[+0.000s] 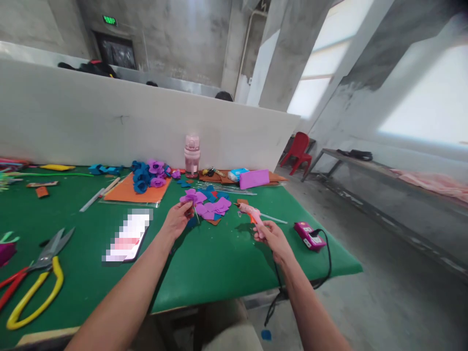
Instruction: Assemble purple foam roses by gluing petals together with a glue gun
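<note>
**Both hands busy: flower in one, glue gun in the other**

Fingers of the left hand are pinched shut on a thin green stem topped by a purple flower, held just above the green surface. The right hand is closed round the grip of a pink glue gun, whose nozzle points left toward the flower; the two are near but apart. The gun's black cord runs down off the front edge of the surface.

Just behind the flower lies a heap of purple and blue petals. To the right of the gun sits a small pink box with a black cable. A phone lies left of the left forearm, and yellow-handled scissors lie at the near left corner. Further back, blue and purple finished flowers rest on an orange sheet, with a pink bottle standing beside them and a purple pouch to its right. A white partition rises behind the surface; a red chair stands beyond its right end.
</note>
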Available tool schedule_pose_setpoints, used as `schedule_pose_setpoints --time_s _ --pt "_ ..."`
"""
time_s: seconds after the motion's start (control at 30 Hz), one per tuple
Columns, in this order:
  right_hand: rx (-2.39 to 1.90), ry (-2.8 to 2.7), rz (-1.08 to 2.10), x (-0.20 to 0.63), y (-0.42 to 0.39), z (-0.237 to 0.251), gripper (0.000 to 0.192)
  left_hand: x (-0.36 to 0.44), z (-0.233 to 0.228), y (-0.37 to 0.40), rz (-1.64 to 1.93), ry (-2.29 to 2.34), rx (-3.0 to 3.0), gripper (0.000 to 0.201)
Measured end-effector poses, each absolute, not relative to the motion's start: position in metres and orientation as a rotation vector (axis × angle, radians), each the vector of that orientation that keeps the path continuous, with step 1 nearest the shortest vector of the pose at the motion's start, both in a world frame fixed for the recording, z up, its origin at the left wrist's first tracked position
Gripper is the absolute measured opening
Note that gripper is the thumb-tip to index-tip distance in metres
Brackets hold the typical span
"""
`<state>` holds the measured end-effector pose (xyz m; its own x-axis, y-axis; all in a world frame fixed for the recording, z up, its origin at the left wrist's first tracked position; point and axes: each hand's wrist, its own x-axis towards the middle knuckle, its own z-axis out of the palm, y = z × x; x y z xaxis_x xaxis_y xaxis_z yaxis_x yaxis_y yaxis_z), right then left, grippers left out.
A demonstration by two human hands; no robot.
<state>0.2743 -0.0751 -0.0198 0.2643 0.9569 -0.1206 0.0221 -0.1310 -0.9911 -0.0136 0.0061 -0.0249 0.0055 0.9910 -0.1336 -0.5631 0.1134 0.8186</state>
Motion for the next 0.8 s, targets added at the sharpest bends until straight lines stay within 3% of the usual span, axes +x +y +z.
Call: schedule_pose_setpoints --time_s 0.13,0.2,0.3,0.47,0.8 --pt "-0.979 -0.659 1.765 0.242 -0.087 -0.008 0.023 -0.012 -0.027 0.005 1.362 0.831 0.668 0.025" --pt "-0.933 -0.622 1.875 0.229 -0.088 -0.003 0.023 -0.012 -0.027 0.004 1.367 0.826 0.658 0.023" --pt "-1.005 -0.697 1.780 0.216 -0.088 0.002 0.018 -0.013 -0.028 0.004 1.374 0.812 0.641 0.020" --pt "-0.907 -0.959 1.671 0.206 -0.086 0.008 0.029 -0.012 -0.031 0.005 1.374 0.809 0.657 0.020" --pt "-1.193 -1.417 1.009 0.182 -0.073 -0.001 0.039 -0.007 -0.030 0.003 1.427 0.860 0.771 0.027"
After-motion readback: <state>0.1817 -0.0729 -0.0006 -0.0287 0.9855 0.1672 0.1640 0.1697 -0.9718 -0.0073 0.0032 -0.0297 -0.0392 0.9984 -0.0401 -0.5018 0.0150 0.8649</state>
